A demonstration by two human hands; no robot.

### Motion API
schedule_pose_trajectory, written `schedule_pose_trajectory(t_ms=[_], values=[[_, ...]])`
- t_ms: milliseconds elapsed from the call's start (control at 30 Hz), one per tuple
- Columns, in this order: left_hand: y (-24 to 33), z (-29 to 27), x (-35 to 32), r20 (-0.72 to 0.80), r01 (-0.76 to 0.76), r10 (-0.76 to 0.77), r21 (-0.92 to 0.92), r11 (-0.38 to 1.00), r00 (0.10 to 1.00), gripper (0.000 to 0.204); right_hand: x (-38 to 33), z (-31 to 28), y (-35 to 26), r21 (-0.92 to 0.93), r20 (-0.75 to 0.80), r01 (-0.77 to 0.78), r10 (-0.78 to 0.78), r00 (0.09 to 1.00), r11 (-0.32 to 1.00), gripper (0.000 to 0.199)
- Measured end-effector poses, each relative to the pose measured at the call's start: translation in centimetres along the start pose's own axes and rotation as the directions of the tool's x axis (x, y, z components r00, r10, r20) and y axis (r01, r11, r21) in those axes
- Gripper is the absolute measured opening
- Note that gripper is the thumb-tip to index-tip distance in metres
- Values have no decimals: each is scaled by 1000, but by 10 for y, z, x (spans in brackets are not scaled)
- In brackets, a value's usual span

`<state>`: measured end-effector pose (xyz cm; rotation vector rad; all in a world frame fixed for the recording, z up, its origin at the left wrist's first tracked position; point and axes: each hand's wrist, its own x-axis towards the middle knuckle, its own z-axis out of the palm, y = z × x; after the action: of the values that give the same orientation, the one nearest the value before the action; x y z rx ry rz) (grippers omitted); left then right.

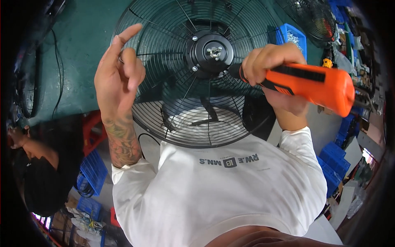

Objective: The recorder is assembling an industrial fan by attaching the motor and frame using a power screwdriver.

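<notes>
Screwdriver point(323, 85) sits in right hand point(272, 61), grip closed around it; long axis slants up-left toward lower-right edge of fan hub point(203, 49); right hand nearer. Left hand point(118, 76) at guard point(210, 146), index extended; cannot tell whether pinching anything

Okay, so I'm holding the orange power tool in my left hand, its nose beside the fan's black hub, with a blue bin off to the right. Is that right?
Not quite: the head view shows the orange power tool in your right hand. Its nose is beside the black hub, with the blue bin off to the right.
</notes>
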<state>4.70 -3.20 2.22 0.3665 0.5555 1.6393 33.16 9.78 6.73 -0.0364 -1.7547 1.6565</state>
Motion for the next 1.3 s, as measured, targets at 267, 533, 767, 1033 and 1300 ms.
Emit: schedule_pose_trajectory(t_ms=[267, 533, 767, 1033, 1300], values=[[-19, 30, 5, -286, 99, 33, 436, 895, 958, 38, 36, -41, -32, 239, 37, 123, -136, 990, 963, 68], [-18, 31, 5, -220, 138, -34, 478, 867, 975, 33, 55, -53, 24, 188, -496, 9, 87, 864, 982, 27], [-20, 25, 7, -188, 131, -50, 445, 886, 981, 34, 57, -54, 22, 218, -410, 31, 63, 910, 976, 25], [-19, 23, 6, -159, 129, -62, 456, 881, 985, 38, 58, -52, 29, 179, -323, 4, 55, 945, 984, 16], [-18, 25, 6, -129, 117, -65, 455, 883, 990, 39, 56, -42, 26, 168, -248, 65, -21, 969, 984, 12]])
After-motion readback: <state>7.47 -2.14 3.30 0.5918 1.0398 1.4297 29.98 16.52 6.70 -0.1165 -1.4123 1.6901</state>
